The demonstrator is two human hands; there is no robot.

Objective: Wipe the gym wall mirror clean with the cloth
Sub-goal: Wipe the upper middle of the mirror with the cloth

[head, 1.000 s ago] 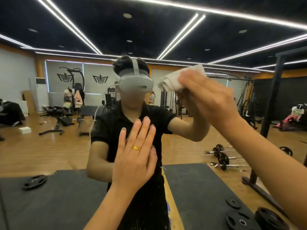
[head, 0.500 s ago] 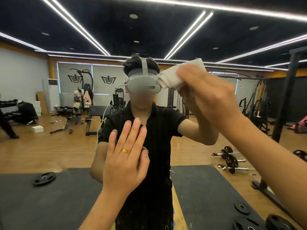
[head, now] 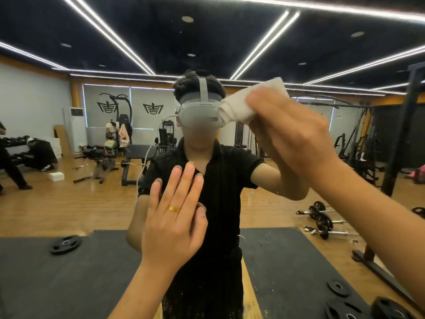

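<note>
Right hand (head: 292, 134) clamped on folded white cloth (head: 243, 104), pressed high on large glass wall mirror (head: 69, 203). Left hand (head: 172, 222) flat, fingers spread, against glass: risk fresh palm smears; loose fold could slip, streaking.

White cloth (head: 243, 104), gold ring (head: 174, 208)

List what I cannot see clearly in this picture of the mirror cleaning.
- Head view: smears on the mirror are too faint to see.
- The right hand covers much of the cloth.
- The left hand hides the glass behind it.
- The bottom edge cuts off both forearms.
</note>
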